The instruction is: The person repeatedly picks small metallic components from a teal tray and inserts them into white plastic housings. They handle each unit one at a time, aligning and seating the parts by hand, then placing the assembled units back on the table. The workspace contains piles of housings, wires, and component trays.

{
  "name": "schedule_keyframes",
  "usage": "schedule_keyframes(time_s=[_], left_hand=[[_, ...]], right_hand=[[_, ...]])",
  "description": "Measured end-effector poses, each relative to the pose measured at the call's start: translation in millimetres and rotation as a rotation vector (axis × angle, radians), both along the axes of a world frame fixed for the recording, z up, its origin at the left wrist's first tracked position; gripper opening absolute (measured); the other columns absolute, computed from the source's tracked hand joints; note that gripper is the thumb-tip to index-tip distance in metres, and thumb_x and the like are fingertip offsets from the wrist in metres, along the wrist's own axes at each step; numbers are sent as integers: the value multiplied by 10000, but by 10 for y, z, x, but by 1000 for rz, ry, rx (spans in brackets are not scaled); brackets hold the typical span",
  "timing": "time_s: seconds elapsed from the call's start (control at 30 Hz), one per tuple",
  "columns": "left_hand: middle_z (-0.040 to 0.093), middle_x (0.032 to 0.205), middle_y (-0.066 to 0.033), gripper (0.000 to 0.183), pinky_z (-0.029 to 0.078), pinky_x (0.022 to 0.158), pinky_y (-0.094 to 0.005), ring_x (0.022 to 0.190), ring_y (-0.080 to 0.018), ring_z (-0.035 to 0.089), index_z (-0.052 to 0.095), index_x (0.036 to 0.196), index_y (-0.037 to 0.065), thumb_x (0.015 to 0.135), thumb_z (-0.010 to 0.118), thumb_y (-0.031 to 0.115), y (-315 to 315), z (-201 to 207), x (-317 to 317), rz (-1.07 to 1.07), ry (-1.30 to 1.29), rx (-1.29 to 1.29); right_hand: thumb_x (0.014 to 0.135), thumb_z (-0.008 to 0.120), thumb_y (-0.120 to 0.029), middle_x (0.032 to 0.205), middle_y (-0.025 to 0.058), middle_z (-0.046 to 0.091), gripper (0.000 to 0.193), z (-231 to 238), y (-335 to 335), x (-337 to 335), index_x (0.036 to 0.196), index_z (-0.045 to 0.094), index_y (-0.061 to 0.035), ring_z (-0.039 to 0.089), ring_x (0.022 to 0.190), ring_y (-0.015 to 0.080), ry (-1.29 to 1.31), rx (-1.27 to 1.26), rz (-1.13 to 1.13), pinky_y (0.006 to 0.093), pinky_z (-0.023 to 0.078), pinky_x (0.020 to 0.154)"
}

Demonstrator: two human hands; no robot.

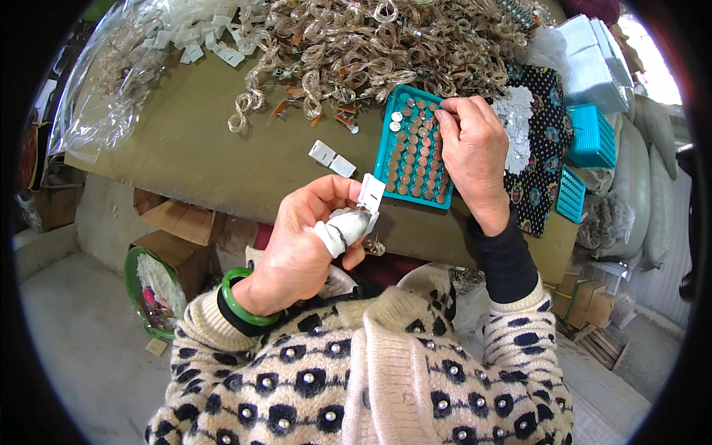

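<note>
My left hand [300, 233] grips a small white plastic case [371, 191] with a slot in it, between thumb and fingers. White wrapping [343, 228] with a dark band covers the thumb. To the right, a teal tray [380, 157] holds rows of small round button cells [409, 169], some silvery, some coppery. My right hand [475, 141] is over the tray's far right edge, thumb and forefinger drawn together at the cells; what they pinch, if anything, is hidden. Two more white cases [322, 153] lie on the table just left of the tray.
Beyond the tray spreads a large heap of coiled clear wires [400, 48] with orange-brown tabs. White plastic pieces [211, 37] and a clear bag [111, 96] lie far left. At right are white flakes [517, 122] on a patterned cloth [545, 111] and stacked teal trays [591, 137].
</note>
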State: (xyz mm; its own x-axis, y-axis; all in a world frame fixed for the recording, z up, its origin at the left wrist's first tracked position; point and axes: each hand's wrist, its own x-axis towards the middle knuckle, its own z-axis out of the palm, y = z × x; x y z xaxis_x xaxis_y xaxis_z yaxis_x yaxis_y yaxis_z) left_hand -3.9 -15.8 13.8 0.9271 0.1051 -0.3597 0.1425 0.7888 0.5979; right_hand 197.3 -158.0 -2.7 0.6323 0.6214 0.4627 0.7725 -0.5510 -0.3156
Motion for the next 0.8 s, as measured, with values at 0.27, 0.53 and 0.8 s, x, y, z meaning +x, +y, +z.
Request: schedule_keyframes(time_s=[0.27, 0.53, 0.8], left_hand=[[575, 865, -53, 127, 340, 443, -203, 600, -75, 470, 567, 961, 35, 845, 617, 18, 12, -24, 152, -19, -13, 7], [635, 883, -86, 210, 388, 439, -227, 613, -118, 558, 608, 1068, 19, 866, 655, 49, 23, -77, 182, -17, 14, -2], [679, 1001, -172, 311, 610, 632, -327, 777, -244, 708, 603, 1188, -12, 893, 649, 75, 39, -129, 142, 80, -41, -55]], right_hand=[[811, 702, -48, 869, 123, 611, 114, 74, -66, 59, 877, 618, -7, 621, 827, 308, 121, -46, 93, 409, 505, 716], [860, 653, 20, 859, 85, 631, 80, 124, -88, 155, 923, 603, 28, 645, 669, 156, 397, -43, 110, 292, 507, 609], [838, 667, 9, 812, 94, 634, 64, 232, -240, 104, 889, 628, 13, 622, 659, 181, 378, 133, 128, 296, 487, 598]])
